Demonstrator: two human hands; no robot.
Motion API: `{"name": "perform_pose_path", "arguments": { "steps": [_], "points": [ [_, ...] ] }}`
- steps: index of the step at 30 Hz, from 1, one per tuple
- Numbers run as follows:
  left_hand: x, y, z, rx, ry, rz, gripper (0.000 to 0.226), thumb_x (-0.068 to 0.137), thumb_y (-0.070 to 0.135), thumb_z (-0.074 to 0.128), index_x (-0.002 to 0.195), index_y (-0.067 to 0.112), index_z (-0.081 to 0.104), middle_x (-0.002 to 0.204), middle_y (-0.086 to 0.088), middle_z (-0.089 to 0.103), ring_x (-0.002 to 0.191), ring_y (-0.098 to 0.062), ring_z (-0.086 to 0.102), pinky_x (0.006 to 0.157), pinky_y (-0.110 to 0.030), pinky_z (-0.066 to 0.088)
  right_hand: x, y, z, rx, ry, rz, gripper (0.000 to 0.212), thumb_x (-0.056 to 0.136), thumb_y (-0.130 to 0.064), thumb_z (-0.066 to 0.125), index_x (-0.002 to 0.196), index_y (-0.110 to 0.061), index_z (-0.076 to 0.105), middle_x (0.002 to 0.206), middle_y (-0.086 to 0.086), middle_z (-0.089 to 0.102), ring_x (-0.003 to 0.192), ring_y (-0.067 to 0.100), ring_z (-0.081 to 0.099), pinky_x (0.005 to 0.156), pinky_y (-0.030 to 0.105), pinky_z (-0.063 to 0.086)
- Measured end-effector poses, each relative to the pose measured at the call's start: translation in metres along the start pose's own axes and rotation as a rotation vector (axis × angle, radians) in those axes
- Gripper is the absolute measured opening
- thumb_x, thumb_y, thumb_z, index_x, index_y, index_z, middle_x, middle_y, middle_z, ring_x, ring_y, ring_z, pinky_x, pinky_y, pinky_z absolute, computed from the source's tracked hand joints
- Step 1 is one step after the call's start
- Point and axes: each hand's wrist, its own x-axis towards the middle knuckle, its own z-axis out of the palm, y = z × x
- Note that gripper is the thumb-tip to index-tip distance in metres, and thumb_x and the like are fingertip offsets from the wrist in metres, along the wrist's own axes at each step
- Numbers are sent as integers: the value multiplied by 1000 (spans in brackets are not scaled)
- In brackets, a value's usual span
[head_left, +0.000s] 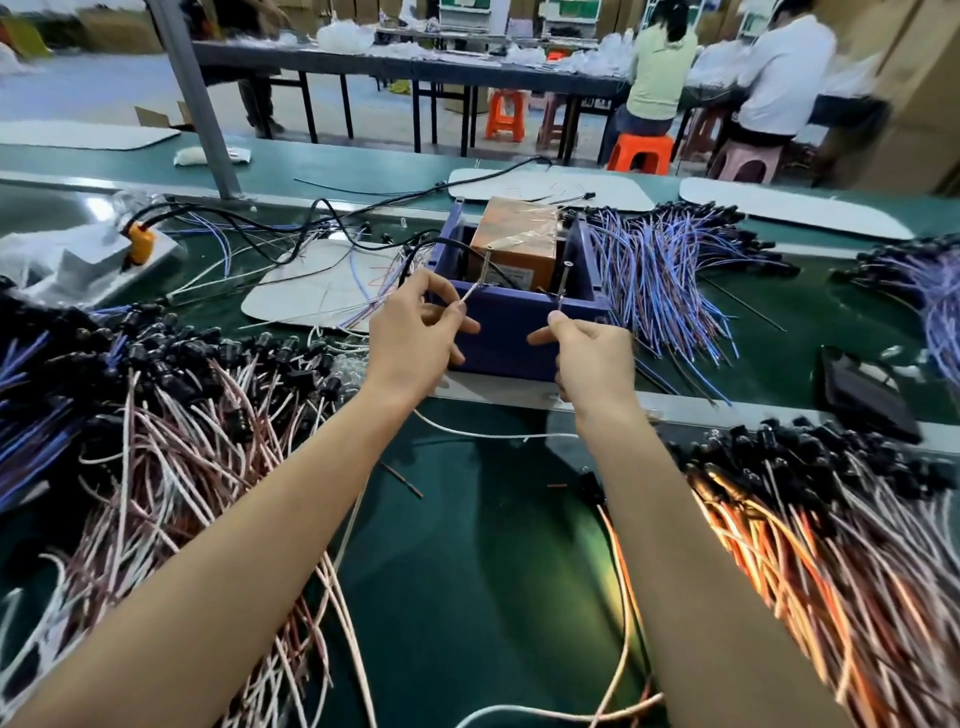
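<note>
A blue plastic box (511, 332) stands on the green bench in front of me, with an orange taped carton (519, 239) inside it. Two upright metal pins rise from its front wall, the left pin (487, 267) and the right pin (562, 283). My left hand (415, 332) pinches the end of a thin white wire (469, 296) and holds it up to the left pin. My right hand (587, 358) pinches another wire end just below the right pin; the wire itself is mostly hidden by the fingers.
Piles of white and pink wires with black connectors (182, 415) lie at left, orange-lit ones (831, 519) at right, blue-purple ones (670, 270) behind the box. A dark tray (862, 389) sits at right. A grey post (202, 104) rises at the back. Two people sit at a far table.
</note>
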Motion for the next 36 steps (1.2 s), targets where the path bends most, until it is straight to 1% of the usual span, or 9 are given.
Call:
{"name": "perform_pose_path", "arguments": {
  "steps": [3, 8, 11, 15, 19, 25, 28, 33, 36],
  "points": [
    [0, 0, 1, -9, -4, -8, 16, 94, 12, 58, 83, 22, 52, 70, 4, 73, 41, -14, 57, 51, -39, 54, 0, 1, -2, -10, -4, 3, 37, 96, -31, 51, 65, -22, 69, 87, 0, 34, 91, 18, 30, 80, 34, 24],
    [0, 2, 2, -19, 1, 0, 16, 94, 12, 57, 83, 22, 51, 69, 5, 73, 40, -13, 55, 48, -31, 51, -5, -7, -6, -17, 5, 10, 38, 95, -26, 52, 61, -22, 68, 55, -11, 42, 64, 12, 36, 74, 33, 32],
    [-1, 9, 0, -33, 6, 23, 16, 93, 11, 56, 82, 22, 51, 68, 6, 72, 40, -12, 52, 46, -24, 47, -12, -25, -20, -46, -82, 19, 31, 91, -18, 54, 65, -19, 71, 37, -14, 43, 57, 13, 39, 61, 27, 35],
    [-4, 26, -4, -36, -6, 36, 15, 93, 9, 56, 82, 19, 52, 71, 3, 72, 43, -13, 52, 49, -22, 44, -29, -58, -51, -111, -150, -90, 22, 88, -17, 58, 76, -17, 76, 51, -5, 61, 60, 10, 49, 57, 20, 39],
    [-14, 69, -14, -115, -59, 78, 8, 96, 7, 54, 93, 14, 56, 83, -8, 73, 45, -7, 54, 50, -17, 44, -47, -83, -84, -123, -110, -205, 22, 96, -22, 55, 85, -21, 74, 57, 1, 67, 42, 4, 43, 39, 10, 34],
    [-67, 155, -47, -345, -402, 314, 13, 94, 14, 54, 103, 20, 62, 83, 2, 74, 55, -10, 59, 52, -18, 48, -83, -95, -152, 240, -137, -399, 26, 94, -24, 53, 87, -19, 78, 72, 5, 73, 59, 14, 64, 57, 20, 54],
    [-101, 177, -54, -377, -653, 287, 16, 92, 15, 54, 106, 18, 61, 82, -1, 74, 55, -13, 59, 53, -20, 49, -108, -74, -178, 56, -252, -436, 16, 87, -34, 63, 88, -30, 78, 76, 5, 74, 64, 14, 67, 60, 21, 55],
    [-157, 163, -53, -29, -1367, 215, 26, 99, 8, 48, 123, 4, 56, 103, -19, 67, 82, -18, 63, 76, -36, 52, -150, -31, -200, -470, -634, -257, 20, 78, -43, 59, 89, -39, 76, 85, -7, 75, 75, 10, 69, 68, 15, 53],
    [-165, 149, -53, 221, -1457, 384, 26, 99, 15, 54, 123, 10, 61, 114, -4, 69, 100, -13, 66, 91, -34, 52, -164, -9, -203, -686, -778, -150, 15, 81, -49, 61, 89, -44, 73, 92, -5, 72, 68, 9, 59, 63, 21, 48]
  ]
}}
